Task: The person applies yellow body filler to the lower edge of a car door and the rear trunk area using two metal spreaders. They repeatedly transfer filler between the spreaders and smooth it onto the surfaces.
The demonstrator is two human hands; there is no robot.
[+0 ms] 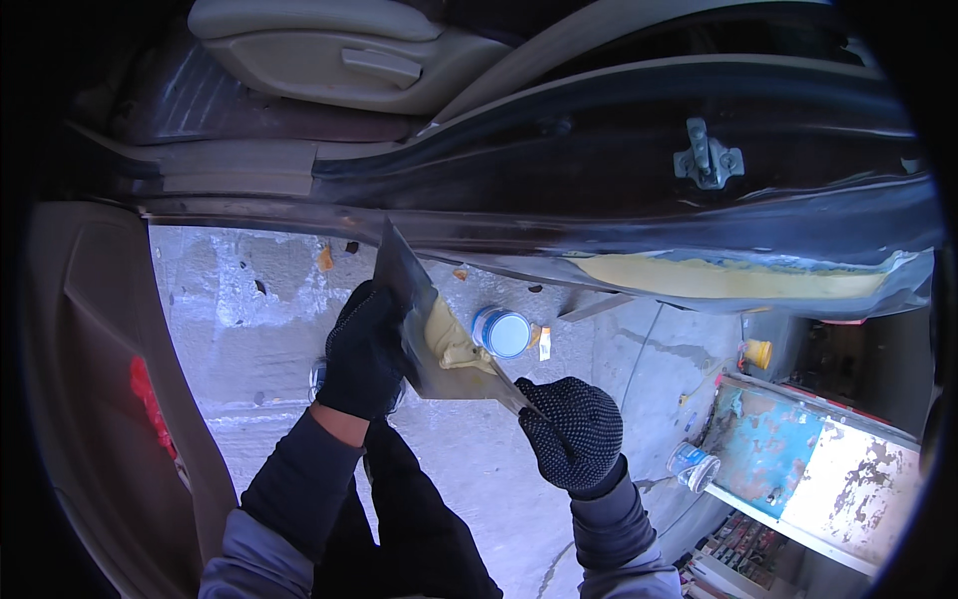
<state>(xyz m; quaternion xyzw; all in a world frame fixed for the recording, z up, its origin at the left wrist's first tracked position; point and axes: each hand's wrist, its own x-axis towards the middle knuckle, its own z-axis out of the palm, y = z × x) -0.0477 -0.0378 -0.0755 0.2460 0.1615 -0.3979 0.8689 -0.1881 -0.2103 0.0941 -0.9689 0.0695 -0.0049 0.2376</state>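
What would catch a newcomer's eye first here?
Front and centre, the gloved left hand holds a grey sheet bearing a pale yellow paste, with a thin spreader in the gloved right hand at its lower right. Next, a long pale yellow patch on the dark car body, upper right. Then the blue can with a pale lid on the floor, just right of the sheet.

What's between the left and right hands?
Head view: between left hand and right hand are a grey plate, cream paste on it, and a thin spreader.
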